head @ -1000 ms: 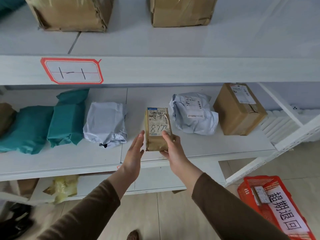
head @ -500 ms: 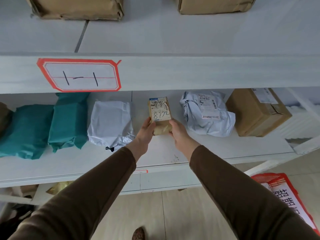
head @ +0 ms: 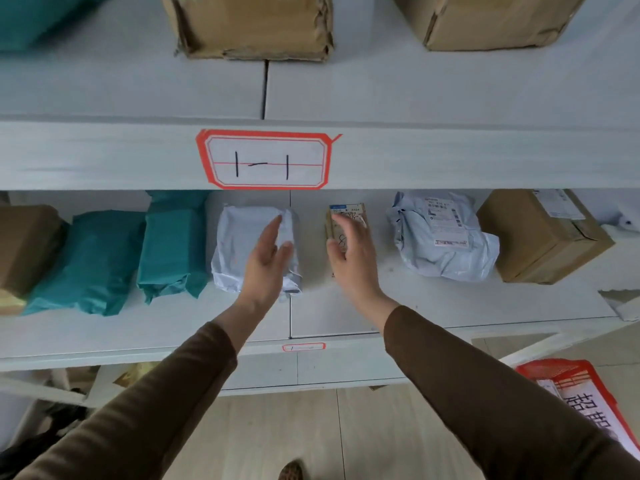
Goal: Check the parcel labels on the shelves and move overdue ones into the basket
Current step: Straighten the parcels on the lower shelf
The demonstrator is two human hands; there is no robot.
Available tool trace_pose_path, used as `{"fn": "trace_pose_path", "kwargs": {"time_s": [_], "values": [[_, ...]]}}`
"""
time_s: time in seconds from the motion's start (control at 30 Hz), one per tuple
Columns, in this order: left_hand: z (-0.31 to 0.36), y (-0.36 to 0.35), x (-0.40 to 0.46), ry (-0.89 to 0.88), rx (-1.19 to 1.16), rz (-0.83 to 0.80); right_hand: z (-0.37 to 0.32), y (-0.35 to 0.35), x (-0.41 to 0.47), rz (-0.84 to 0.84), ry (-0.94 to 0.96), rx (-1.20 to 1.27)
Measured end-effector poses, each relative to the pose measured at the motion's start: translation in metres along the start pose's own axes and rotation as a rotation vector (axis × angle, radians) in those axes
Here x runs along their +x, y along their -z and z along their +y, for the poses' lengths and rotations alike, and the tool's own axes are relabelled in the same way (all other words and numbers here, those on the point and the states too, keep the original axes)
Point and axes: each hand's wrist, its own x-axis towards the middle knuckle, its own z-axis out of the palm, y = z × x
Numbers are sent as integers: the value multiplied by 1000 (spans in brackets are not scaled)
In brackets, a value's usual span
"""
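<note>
The head view looks down on a white shelf (head: 433, 306) whose upper edge carries a red-bordered tag (head: 265, 160) handwritten "1-1". At the centre lies a small brown parcel (head: 337, 220) with a white label; the print is too small to read and the handwritten digits are mostly hidden. The right hand (head: 355, 252) hovers over it, fingers spread and empty. At its 9 o'clock the left hand (head: 268, 261), also spread and empty, is over a white bagged parcel (head: 242, 247). At 3 o'clock a grey mailer (head: 440, 233) shows a barcode label. At 5 o'clock, on the floor, stands the red basket (head: 554, 372) with Chinese characters on a sign.
</note>
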Motion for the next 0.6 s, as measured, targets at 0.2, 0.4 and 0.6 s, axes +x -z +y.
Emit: {"fn": "trace_pose_path", "kwargs": {"time_s": [0.2,0.4,0.6], "values": [[-25,75,28,209,90,221,-44,-62,4,-227,-481,398],[-58,86,51,455,5,66,-38,-97,12,-390,-819,486],[-43,90,40,404,-9,52,-56,-80,1,-402,-722,528]]}}
